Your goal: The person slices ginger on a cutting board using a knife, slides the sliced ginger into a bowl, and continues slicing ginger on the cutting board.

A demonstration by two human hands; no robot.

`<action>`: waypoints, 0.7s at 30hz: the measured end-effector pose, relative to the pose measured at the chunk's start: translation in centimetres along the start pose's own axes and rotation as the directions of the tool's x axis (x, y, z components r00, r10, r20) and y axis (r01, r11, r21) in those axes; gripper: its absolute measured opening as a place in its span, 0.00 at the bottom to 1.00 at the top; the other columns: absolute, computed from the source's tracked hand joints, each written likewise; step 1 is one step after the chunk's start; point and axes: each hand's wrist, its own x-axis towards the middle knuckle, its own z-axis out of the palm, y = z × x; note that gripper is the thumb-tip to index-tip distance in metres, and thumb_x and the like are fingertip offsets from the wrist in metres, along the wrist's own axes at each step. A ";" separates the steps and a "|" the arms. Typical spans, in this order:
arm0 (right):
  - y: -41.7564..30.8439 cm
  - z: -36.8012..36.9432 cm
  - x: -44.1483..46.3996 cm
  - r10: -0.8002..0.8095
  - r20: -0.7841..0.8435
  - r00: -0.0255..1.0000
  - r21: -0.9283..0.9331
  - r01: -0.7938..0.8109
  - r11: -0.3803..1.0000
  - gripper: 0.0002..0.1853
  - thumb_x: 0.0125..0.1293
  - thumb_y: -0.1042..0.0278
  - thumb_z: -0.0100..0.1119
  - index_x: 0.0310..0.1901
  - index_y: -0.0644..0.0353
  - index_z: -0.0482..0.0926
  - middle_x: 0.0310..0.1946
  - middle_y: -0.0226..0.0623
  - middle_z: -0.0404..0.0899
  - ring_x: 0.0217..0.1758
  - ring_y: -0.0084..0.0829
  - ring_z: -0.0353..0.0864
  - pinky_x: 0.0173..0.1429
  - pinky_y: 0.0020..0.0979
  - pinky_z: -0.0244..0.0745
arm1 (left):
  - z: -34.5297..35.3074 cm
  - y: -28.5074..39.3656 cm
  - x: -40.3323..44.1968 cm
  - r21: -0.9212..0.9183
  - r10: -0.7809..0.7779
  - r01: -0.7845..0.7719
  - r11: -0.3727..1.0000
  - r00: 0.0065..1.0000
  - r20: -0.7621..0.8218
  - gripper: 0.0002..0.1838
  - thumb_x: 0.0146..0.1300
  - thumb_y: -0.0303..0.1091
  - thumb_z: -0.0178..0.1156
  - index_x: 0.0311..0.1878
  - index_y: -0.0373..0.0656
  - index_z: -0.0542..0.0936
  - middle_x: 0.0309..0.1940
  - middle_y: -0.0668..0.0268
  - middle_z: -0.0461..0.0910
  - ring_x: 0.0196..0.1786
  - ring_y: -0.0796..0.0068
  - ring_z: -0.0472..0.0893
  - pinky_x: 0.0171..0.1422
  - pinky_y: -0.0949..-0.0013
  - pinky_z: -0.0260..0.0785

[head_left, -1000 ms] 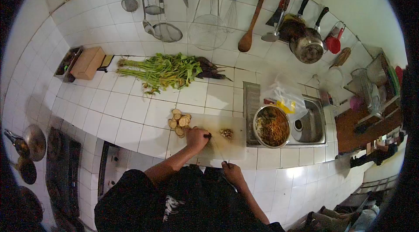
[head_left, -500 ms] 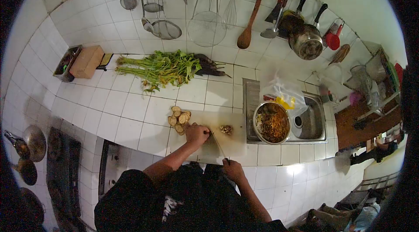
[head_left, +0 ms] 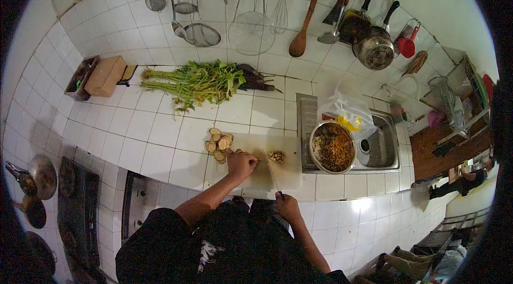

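Observation:
A pale cutting board lies at the counter's front edge. My right hand is closed around the handle of a knife, whose blade points away from me across the board, its tip beside a small heap of chopped pieces. My left hand rests on the board with its fingers bent and pressed together; whatever they hold is too small or hidden to name. Just beyond that hand, a pile of round, pale slices with dark rims sits at the board's far left corner.
Leafy green stalks and dark eggplants lie along the wall. A metal bowl of chopped food stands by the sink, near a plastic bag. Utensils hang above. A stove is at left; another person is far right.
The knife has shifted right, away from my left hand and towards the chopped heap. My right hand has moved slightly right and up; the left stays nearly in place.

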 end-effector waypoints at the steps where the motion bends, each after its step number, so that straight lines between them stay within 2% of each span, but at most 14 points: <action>1: -0.6 -0.5 -0.3 0.034 0.040 0.999 0.030 -0.035 0.999 0.28 0.73 0.48 0.45 0.38 0.70 0.80 0.38 0.65 0.80 0.48 0.64 0.78 0.52 0.51 0.72 | 0.0 0.1 -0.1 -0.001 0.000 0.000 1.000 1.000 0.003 0.05 0.49 0.40 0.68 0.30 0.57 0.88 0.29 0.72 0.85 0.42 0.66 0.79 0.62 0.40 0.58; 3: -0.7 -0.5 -0.5 0.066 0.079 0.995 0.060 -0.071 0.996 0.28 0.73 0.47 0.45 0.38 0.70 0.80 0.38 0.65 0.80 0.48 0.63 0.78 0.52 0.51 0.72 | -0.2 0.2 -0.1 0.019 -0.016 0.016 1.000 1.000 0.003 0.05 0.49 0.38 0.68 0.32 0.57 0.88 0.30 0.72 0.85 0.42 0.65 0.79 0.64 0.37 0.57; 7: -0.8 0.1 -0.5 0.032 0.085 0.996 0.045 -0.036 0.998 0.28 0.73 0.48 0.45 0.37 0.72 0.80 0.37 0.67 0.79 0.48 0.64 0.78 0.52 0.51 0.71 | 0.1 -0.2 0.0 -0.029 -0.023 0.023 0.999 1.000 -0.007 0.06 0.48 0.38 0.68 0.32 0.56 0.88 0.30 0.72 0.85 0.42 0.65 0.79 0.64 0.37 0.57; 15: -3.0 0.5 1.2 -0.017 0.086 0.996 0.024 0.015 1.000 0.29 0.73 0.47 0.44 0.37 0.73 0.80 0.38 0.69 0.78 0.49 0.66 0.76 0.54 0.54 0.69 | -0.2 -0.4 0.2 -0.014 -0.004 0.003 1.000 1.000 -0.011 0.06 0.46 0.37 0.69 0.31 0.57 0.87 0.29 0.69 0.85 0.42 0.65 0.79 0.55 0.46 0.62; 18: -2.3 0.0 1.1 -0.066 0.112 0.992 -0.065 0.074 0.995 0.29 0.73 0.48 0.43 0.37 0.73 0.80 0.38 0.68 0.78 0.49 0.66 0.76 0.54 0.54 0.69 | -0.3 -0.4 0.6 0.035 -0.031 0.030 0.999 0.999 0.012 0.06 0.46 0.38 0.69 0.30 0.58 0.87 0.29 0.70 0.85 0.42 0.66 0.79 0.53 0.48 0.63; 21: -0.7 -0.7 0.5 0.021 0.127 0.992 -0.109 -0.007 0.994 0.29 0.73 0.48 0.43 0.37 0.72 0.80 0.37 0.68 0.78 0.49 0.66 0.76 0.54 0.55 0.69 | 0.0 -0.6 0.6 -0.064 -0.059 0.060 0.996 0.998 0.026 0.06 0.46 0.39 0.69 0.30 0.58 0.87 0.28 0.71 0.85 0.41 0.66 0.79 0.53 0.49 0.62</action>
